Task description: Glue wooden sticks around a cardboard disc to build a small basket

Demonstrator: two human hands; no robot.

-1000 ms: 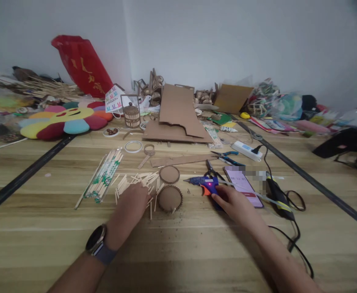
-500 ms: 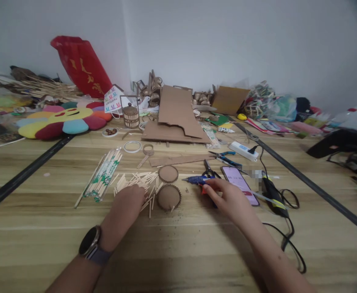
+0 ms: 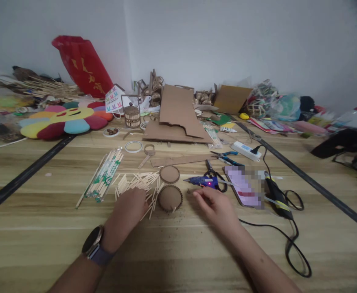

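At left on the tabletop (image 3: 154,260), a wrapped packet of sticks (image 3: 105,176), lying aslant. Next, the left hand (image 3: 129,209) with a watch (image 3: 92,240) at the wrist, palm down over the near edge of the loose sticks (image 3: 139,179), much as a moment ago; fingers tucked underneath, so impossible to tell: grasping a stick or merely resting. Just right, a farther cardboard disc (image 3: 169,174) and a nearer cardboard disc (image 3: 170,197), both with ridged rims. Then the change: the blue glue gun (image 3: 198,180), let go by the right hand (image 3: 216,205) and lying in plain view, its red light on. Fingers bent, now off the handle and near the nearer disc; cannot tell about any small piece between them. Presumably freed, then, for handling small parts. Farther right, a phone (image 3: 236,183) and a black-and-yellow corded tool (image 3: 276,195).
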